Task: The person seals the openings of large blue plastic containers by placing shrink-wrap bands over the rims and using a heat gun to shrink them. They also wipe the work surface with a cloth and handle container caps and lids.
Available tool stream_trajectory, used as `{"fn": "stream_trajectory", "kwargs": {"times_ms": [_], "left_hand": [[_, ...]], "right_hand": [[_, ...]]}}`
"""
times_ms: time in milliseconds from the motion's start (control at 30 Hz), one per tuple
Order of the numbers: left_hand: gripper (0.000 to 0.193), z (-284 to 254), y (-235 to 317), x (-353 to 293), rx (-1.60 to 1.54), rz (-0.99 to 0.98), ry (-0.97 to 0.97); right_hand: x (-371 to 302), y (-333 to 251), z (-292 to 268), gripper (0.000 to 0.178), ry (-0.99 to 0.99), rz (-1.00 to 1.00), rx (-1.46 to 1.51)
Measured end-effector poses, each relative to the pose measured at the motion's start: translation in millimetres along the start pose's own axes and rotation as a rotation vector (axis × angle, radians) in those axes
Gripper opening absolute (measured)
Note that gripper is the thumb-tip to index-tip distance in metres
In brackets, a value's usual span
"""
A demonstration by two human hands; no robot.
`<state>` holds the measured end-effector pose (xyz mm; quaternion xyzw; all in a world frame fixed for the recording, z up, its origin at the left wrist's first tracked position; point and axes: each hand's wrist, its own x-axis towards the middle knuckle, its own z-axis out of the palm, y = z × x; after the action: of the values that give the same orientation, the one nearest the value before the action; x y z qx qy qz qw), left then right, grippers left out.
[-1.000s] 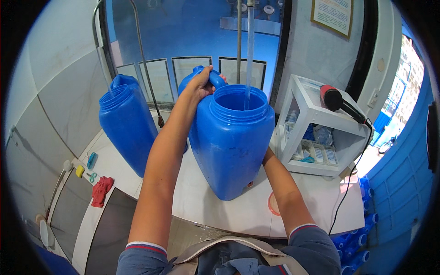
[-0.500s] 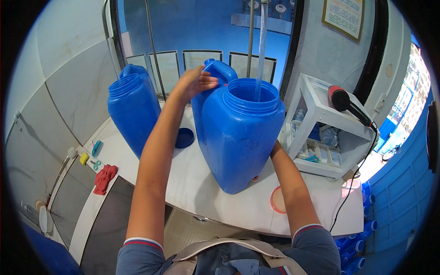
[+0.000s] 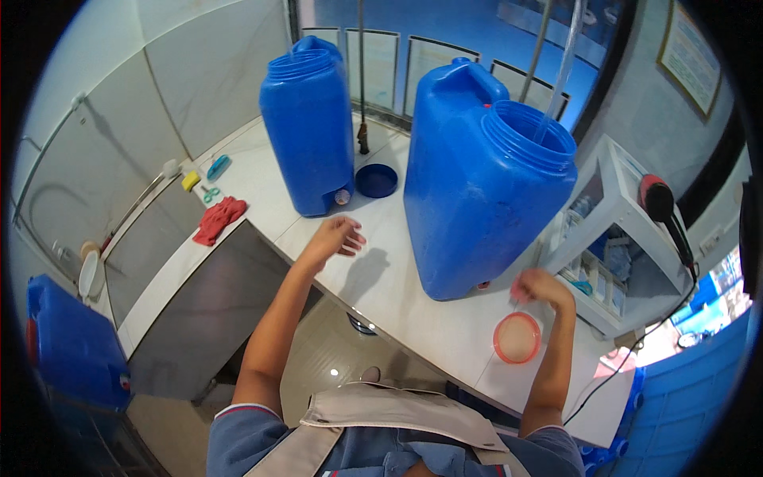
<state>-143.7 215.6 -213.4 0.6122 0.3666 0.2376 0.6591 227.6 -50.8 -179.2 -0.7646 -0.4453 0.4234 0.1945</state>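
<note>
A large blue water container (image 3: 485,191) stands on the white counter with its wide threaded mouth uncapped; a clear stream of water runs into it. Left of it is a slimmer blue container (image 3: 310,135), also uncapped. Between them lies a dark blue lid (image 3: 376,181). My left hand (image 3: 337,240) hovers over the counter's front edge, fingers loosely bent and apart, with nothing in it. Beside the large container's lower right corner, my right hand (image 3: 544,288) has curled fingers with something pinkish at the tips, too blurred to name. A round orange-rimmed lid (image 3: 517,338) lies nearer me.
A white shelf unit (image 3: 612,238) at the right holds small items, with a red and black hair dryer (image 3: 658,203) on top and its cord hanging down. At left are a red cloth (image 3: 220,220), scissors (image 3: 211,195) and a yellow sponge (image 3: 191,181). Another blue container (image 3: 71,342) stands lower left.
My left hand has come off the large container's handle area and moved down toward me. My right hand has come out from behind the container's right side. The view has shifted.
</note>
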Motion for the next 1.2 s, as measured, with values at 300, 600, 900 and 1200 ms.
{"fn": "stream_trajectory", "kwargs": {"times_ms": [300,600,900,1200], "left_hand": [[0.025,-50,-44,-70,-0.078,-0.178,0.123],[0.025,-203,-36,-96,-0.125,-0.012,0.293],[0.02,-359,-60,-90,0.45,0.192,0.666],[0.051,-373,-90,-10,1.03,0.225,0.605]], "right_hand": [[48,-106,163,0.032,-0.706,-0.445,-0.03],[256,-207,190,0.02,0.352,-0.618,0.115],[433,-279,127,0.026,0.575,-0.568,0.623],[417,-300,116,0.027,0.306,-0.68,0.766]]}}
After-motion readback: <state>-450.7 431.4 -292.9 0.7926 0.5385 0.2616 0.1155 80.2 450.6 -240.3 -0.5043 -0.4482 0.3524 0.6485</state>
